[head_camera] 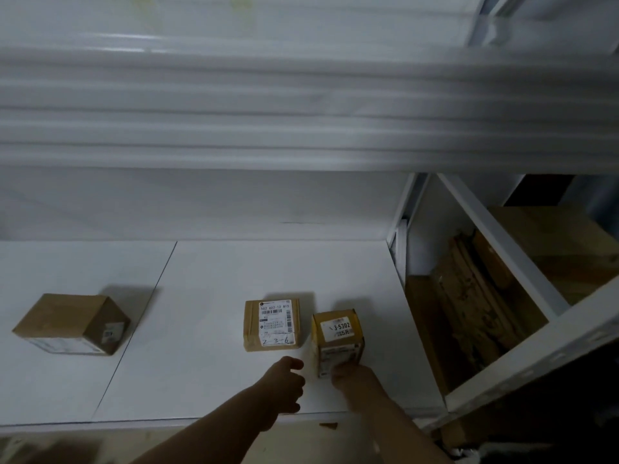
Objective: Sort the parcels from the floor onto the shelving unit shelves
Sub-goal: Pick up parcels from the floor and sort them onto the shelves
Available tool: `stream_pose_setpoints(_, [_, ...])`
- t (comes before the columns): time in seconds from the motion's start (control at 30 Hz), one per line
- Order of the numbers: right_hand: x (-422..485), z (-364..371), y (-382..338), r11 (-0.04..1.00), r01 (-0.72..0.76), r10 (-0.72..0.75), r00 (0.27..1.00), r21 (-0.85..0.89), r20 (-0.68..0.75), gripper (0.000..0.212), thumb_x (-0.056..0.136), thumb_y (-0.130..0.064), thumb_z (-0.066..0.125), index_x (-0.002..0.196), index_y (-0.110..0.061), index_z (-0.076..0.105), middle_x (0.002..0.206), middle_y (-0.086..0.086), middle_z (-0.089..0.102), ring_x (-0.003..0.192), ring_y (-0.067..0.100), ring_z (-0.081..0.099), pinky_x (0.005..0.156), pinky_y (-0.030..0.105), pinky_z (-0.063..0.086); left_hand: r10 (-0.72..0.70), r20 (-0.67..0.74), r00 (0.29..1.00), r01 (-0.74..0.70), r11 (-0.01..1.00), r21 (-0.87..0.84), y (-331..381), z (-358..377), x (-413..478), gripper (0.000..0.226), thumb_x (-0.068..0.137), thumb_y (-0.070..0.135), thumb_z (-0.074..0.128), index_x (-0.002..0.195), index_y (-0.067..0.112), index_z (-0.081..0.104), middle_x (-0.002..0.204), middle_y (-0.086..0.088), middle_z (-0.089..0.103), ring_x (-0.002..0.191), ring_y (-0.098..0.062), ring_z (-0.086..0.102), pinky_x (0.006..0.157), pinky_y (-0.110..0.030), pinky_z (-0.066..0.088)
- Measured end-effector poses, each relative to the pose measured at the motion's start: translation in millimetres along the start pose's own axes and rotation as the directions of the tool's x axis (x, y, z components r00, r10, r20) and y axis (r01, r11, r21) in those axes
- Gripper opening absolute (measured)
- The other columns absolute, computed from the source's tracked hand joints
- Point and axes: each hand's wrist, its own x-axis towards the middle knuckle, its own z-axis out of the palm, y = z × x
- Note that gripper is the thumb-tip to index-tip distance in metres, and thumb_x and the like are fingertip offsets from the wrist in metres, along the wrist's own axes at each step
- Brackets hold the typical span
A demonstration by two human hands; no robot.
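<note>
Head camera looked down onto a white shelf (pixel 201 370) of the shelving unit, with the blurred edges of the upper shelves (pixel 301 112) filling the top of the view.

Far left on the shelf sat a plain brown parcel (pixel 72 324), turned at an angle so that one corner pointed toward the front edge. A small label showed on its near right face.

Past a thin seam in the shelf board, well apart from that box, the labelled parcel (pixel 272 324) lay flat. Its white label faced up, its long axis ran front to back, and "2-3-6" was handwritten along the near end.

The left hand (pixel 284 385) hovered over the bare shelf just in front of it, fingers loosely curled and holding nothing.

Just beside the flat box, not quite touching it, stood the small yellow-brown parcel (pixel 337 341). It was upright, with a sticker reading "3-5302" on top and its tall near face square to the front edge.

The right hand (pixel 355 380) was at the bottom of that near face, fingertips against the cardboard. From where I stood I could not tell whether they gripped it or only touched it.

Further right, beyond a white upright (pixel 398 256), the next bay held flattened cardboard (pixel 469 313) leaning on edge.
</note>
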Motion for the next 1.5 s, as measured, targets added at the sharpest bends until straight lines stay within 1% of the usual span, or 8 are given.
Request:
stream_pose_setpoints(0.07, [9.6, -0.2, 1.1, 0.997, -0.012, 0.009, 0.999, -0.080, -0.039, 0.029, 0.101, -0.015, 0.054, 0.126, -0.027, 0.062, 0.092, -0.014, 0.052, 0.094, 0.008, 0.060, 0.075, 0.010, 0.042, 0.008, 0.018, 1.000, -0.008, 1.000, 0.010, 1.1, -5.1, 1.2, 0.047, 0.095, -0.008, 0.050, 0.138, 0.010, 0.043, 0.099, -0.010, 0.064, 0.082, -0.017, 0.061, 0.068, -0.027, 0.054])
stream_pose_setpoints(0.17, [18.7, 0.1, -5.5, 0.989, -0.012, 0.012, 1.000, -0.146, 0.000, 0.039, 0.102, -0.017, 0.049, 0.141, -0.011, 0.056, 0.122, 0.002, 0.062, 0.126, 0.023, 0.057, 0.098, 0.022, 0.045, 0.007, 0.012, 1.000, -0.007, 1.000, 0.010, 2.0, -11.8, 1.9, 0.046, 0.093, -0.009, 0.052, 0.135, 0.010, 0.046, 0.104, -0.012, 0.066, 0.088, -0.019, 0.065, 0.064, -0.027, 0.055])
stream_pose_setpoints(0.47, [37.0, -6.8, -22.4, 0.983, -0.118, 0.134, 0.985, 0.143, -0.111, 0.030, 0.097, -0.010, 0.059, 0.125, -0.001, 0.066, 0.102, 0.012, 0.062, 0.088, 0.023, 0.056, 0.075, 0.027, 0.044, 0.020, 0.030, 0.999, -0.022, 0.997, 0.072, -3.4, -34.6, 0.5, 0.042, 0.090, -0.013, 0.054, 0.116, 0.019, 0.048, 0.097, -0.008, 0.067, 0.081, -0.015, 0.062, 0.078, -0.034, 0.057])
stream_pose_setpoints(0.6, [30.7, -12.4, -26.6, 0.992, -0.074, 0.085, 0.990, 0.105, -0.110, 0.033, 0.099, -0.010, 0.053, 0.129, -0.009, 0.065, 0.111, 0.003, 0.060, 0.099, 0.017, 0.055, 0.090, 0.026, 0.047, 0.066, 0.054, 0.996, -0.075, 0.981, 0.177, -5.6, -39.3, 0.0, 0.047, 0.090, -0.012, 0.057, 0.123, 0.019, 0.046, 0.111, -0.009, 0.066, 0.098, -0.020, 0.066, 0.096, -0.041, 0.054])
stream_pose_setpoints(0.83, [17.8, -11.2, -34.6, 0.997, -0.070, 0.068, 0.993, -0.024, -0.098, 0.040, 0.098, -0.007, 0.053, 0.138, -0.005, 0.055, 0.115, 0.010, 0.054, 0.100, 0.023, 0.046, 0.084, 0.026, 0.036, 0.050, 0.037, 0.998, -0.052, 0.997, 0.061, -7.6, -40.0, -4.8, 0.043, 0.093, -0.012, 0.050, 0.126, 0.015, 0.047, 0.094, -0.005, 0.067, 0.075, -0.013, 0.058, 0.064, -0.024, 0.053])
stream_pose_setpoints(0.97, [2.6, -6.5, -46.5, 0.988, -0.142, 0.132, 0.982, -0.062, -0.135, 0.036, 0.098, -0.007, 0.050, 0.134, -0.002, 0.056, 0.107, 0.014, 0.051, 0.094, 0.027, 0.049, 0.078, 0.030, 0.040, 0.057, 0.018, 0.998, -0.059, 0.992, 0.107, -9.7, -45.5, -19.2, 0.048, 0.094, -0.010, 0.049, 0.137, 0.011, 0.045, 0.115, -0.012, 0.066, 0.084, -0.012, 0.063, 0.077, -0.028, 0.056])
stream_pose_setpoints(1.3, [-58.2, 91.0, -142.5, 0.995, -0.098, 0.099, 0.994, -0.026, 0.039, 0.021, 0.095, -0.001, 0.048, 0.107, -0.005, 0.063, 0.078, 0.011, 0.053, 0.061, 0.020, 0.048, 0.053, 0.030, 0.041, 0.053, -0.142, 0.988, -0.049, 0.998, 0.029, -52.5, -119.1, -92.4, 0.036, 0.099, -0.005, 0.044, 0.134, -0.003, 0.054, 0.128, -0.024, 0.062, 0.092, -0.026, 0.060, 0.064, -0.025, 0.051])
stream_pose_setpoints(1.5, [-93.5, 197.3, -198.4, 0.996, -0.011, 0.025, 0.987, -0.091, 0.156, 0.018, 0.093, 0.004, 0.051, 0.091, -0.009, 0.063, 0.083, 0.016, 0.060, 0.068, 0.025, 0.057, 0.062, 0.032, 0.049, -0.010, -0.299, 0.954, -0.013, 0.997, -0.075, -129.0, -214.9, -142.1, 0.017, 0.095, -0.002, 0.056, 0.106, 0.004, 0.065, 0.095, -0.015, 0.062, 0.072, -0.021, 0.057, 0.060, -0.026, 0.045])
